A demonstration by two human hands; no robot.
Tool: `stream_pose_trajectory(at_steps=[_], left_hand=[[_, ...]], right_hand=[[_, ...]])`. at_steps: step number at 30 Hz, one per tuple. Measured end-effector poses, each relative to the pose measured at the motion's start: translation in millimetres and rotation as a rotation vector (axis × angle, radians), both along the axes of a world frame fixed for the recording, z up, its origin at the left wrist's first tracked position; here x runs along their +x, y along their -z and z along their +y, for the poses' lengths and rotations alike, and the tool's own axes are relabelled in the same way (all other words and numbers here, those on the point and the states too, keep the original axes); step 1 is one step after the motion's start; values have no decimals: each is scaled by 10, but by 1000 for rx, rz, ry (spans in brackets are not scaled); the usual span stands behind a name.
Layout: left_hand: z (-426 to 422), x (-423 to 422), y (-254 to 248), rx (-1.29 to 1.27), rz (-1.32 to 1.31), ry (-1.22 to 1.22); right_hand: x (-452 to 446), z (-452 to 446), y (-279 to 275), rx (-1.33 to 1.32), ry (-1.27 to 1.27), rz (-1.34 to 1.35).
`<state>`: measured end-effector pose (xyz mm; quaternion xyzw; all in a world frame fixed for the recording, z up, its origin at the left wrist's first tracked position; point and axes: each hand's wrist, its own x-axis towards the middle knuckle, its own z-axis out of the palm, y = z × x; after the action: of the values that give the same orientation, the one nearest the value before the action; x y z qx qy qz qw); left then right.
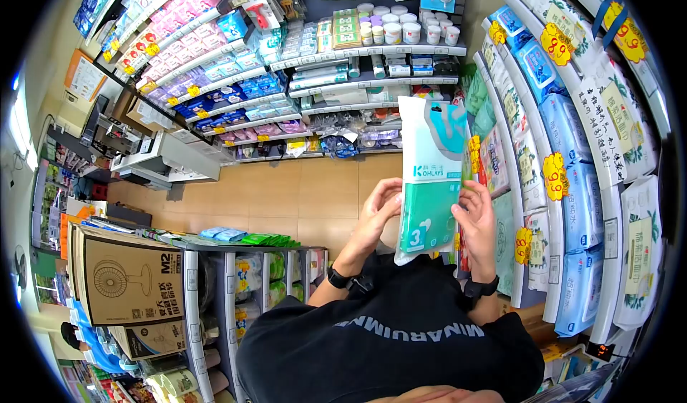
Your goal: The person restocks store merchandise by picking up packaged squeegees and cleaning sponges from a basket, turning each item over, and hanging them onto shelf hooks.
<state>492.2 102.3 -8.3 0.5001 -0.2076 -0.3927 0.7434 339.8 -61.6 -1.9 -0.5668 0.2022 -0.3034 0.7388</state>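
Note:
A white and teal package (428, 206) marked KOHLAYS and 3 stands upright in front of my chest, held between both hands. My left hand (379, 217) is at its left edge, with the thumb bent against the side and the fingers partly behind it. My right hand (475, 220) grips the lower right edge, its thumb on the front face and its fingers curled at the side. Dark bands circle both wrists.
Shelves of packaged goods (365, 52) stand ahead across a tan tiled floor (286, 188). Close on the right runs a shelf with blue wipe packs (572, 124) and yellow price tags. At the left are a low shelf and a cardboard fan box (129, 278). A person in blue (96, 342) is at the lower left.

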Motion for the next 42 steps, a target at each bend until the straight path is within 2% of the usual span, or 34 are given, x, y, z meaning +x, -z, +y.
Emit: stream_pose_trajectory(at_steps=[6,10,20,22,23,25,28,31,42], left_hand=[[-153,-42,51,36,106,246],[-237,-86,97,69,141,288],[-292,-38,159,118,61,246],[-292,-12,198,199,-86,193],[-293,3,191,200,-83,193],[-292,44,165,248,-201,139],[-279,148,360,288,-330,67],[-274,136,101,227,-183,8],[-193,323,40,137,-111,-55]], right_hand=[[30,-58,49,1,-183,82],[72,-40,75,27,-290,102],[154,-41,106,7,-380,57],[125,-53,25,-160,-381,147],[118,-53,-14,-158,-381,150],[122,-56,-87,-31,-276,34],[134,-115,-159,-51,-162,-42],[168,-172,-117,-96,-87,-43],[255,-295,14,18,9,53]])
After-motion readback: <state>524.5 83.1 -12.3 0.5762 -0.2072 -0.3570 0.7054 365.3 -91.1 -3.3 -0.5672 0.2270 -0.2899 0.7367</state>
